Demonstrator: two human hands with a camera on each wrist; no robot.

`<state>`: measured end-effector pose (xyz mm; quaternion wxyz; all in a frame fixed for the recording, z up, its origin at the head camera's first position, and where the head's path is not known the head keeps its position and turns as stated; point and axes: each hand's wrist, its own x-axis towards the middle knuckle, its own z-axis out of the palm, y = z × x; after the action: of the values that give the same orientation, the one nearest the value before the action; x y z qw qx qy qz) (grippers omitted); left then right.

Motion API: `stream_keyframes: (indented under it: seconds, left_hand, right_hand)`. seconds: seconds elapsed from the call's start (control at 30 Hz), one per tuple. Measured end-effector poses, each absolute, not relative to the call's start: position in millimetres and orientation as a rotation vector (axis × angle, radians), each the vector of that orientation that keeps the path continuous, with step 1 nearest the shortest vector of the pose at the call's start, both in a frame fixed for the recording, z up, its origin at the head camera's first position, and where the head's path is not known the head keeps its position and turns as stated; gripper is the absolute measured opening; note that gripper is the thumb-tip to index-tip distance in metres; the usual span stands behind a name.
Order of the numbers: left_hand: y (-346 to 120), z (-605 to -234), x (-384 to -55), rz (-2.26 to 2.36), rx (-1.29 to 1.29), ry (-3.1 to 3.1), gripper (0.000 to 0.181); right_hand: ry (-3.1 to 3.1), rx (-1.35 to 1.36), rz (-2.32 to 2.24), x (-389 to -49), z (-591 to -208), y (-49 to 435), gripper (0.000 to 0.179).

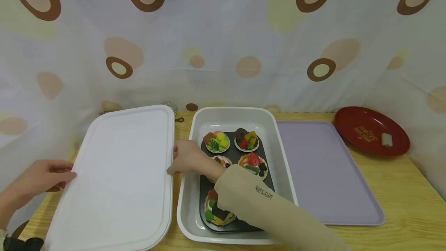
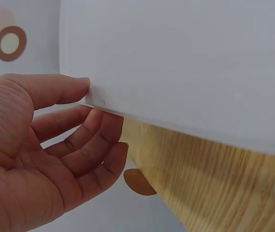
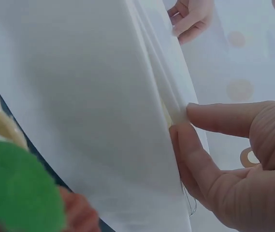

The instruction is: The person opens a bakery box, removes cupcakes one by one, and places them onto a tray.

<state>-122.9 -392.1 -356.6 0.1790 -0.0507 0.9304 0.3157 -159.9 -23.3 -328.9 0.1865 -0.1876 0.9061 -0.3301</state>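
Observation:
A white rectangular lid (image 1: 118, 177) lies between both hands at the left of the head view. Its left edge is pinched by my left hand (image 1: 43, 177), thumb on top and fingers curled below, as the left wrist view shows of the lid (image 2: 185, 67). On the opposite edge, my right hand (image 1: 193, 158) pinches the rim between thumb and fingers. That forearm reaches across a white tub (image 1: 285, 165). Inside the tub, a dark tray (image 1: 244, 224) carries several toy tarts, among them a strawberry-topped tart (image 1: 253, 164) and a green-leafed one (image 1: 217, 214), partly behind the sleeve.
A lilac tray (image 1: 324, 173) lies right of the tub on the wooden table (image 1: 411, 196). Beyond it, a red oval plate (image 1: 373, 131) bears a small pale block (image 1: 386, 140). A wire whisk (image 1: 170, 106) shows behind the lid. A patterned curtain (image 1: 223, 42) hangs at the back.

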Motion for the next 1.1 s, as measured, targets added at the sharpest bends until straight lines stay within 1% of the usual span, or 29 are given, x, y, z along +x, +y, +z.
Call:
stream_keyframes:
  seconds: [0.2,0.43,0.6,0.8,0.93,1.1]
  left_hand:
    - [-398.8,-368.2,-123.2,0.916,-0.166,2.591,0.067]
    - [-403.4,-375.6,-123.8,0.899,-0.195,2.572,0.062]
    - [-404.2,-382.0,-124.3,0.875,-0.201,2.555,0.060]
    - [-406.4,-386.0,-126.1,0.839,-0.210,2.552,0.064]
    - [-406.9,-385.7,-128.4,0.826,-0.180,2.558,0.065]
    - [-408.1,-384.1,-129.2,0.792,-0.144,2.587,0.063]
  right_hand:
    - [2.625,-0.586,-0.618,-166.8,-326.3,-39.4,0.036]
    - [2.553,-0.577,-0.461,-170.1,-327.6,-55.1,0.035]
    - [2.470,-0.552,-0.438,-168.7,-328.7,-62.2,0.034]
    - [2.422,-0.480,-0.448,-164.9,-327.8,-67.7,0.034]
    - [2.402,-0.417,-0.453,-165.7,-329.4,-67.9,0.034]
    - [2.388,-0.400,-0.426,-167.9,-335.5,-69.2,0.034]
